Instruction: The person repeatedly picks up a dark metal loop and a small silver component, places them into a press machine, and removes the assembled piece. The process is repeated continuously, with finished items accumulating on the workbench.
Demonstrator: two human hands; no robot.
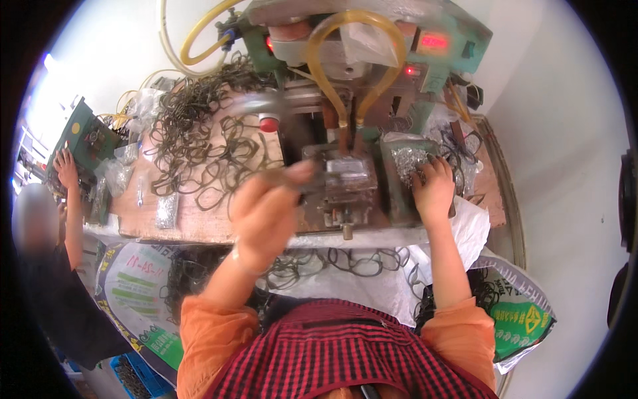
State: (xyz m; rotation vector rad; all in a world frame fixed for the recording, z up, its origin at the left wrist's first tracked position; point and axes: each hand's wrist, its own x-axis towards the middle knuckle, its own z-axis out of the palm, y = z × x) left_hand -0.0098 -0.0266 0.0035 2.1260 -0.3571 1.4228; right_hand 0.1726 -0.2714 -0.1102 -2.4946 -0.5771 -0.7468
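Note:
My left hand, smeared by motion, is raised in front of the machine's left side. Its fingers look pinched around a blurred dark strip-like thing whose kind I cannot make out. Just right of it sits the metal fixture with a shiny block on top. My right hand reaches into a green tray of small silvery metal pieces. Its fingers are bent down into the pile, and what the fingertips pinch is too small to tell.
A green machine with a yellow hose stands behind the fixture. Tangled dark loops cover the wooden table to the left, near a red button. Bags of parts lie there. Another person works at far left.

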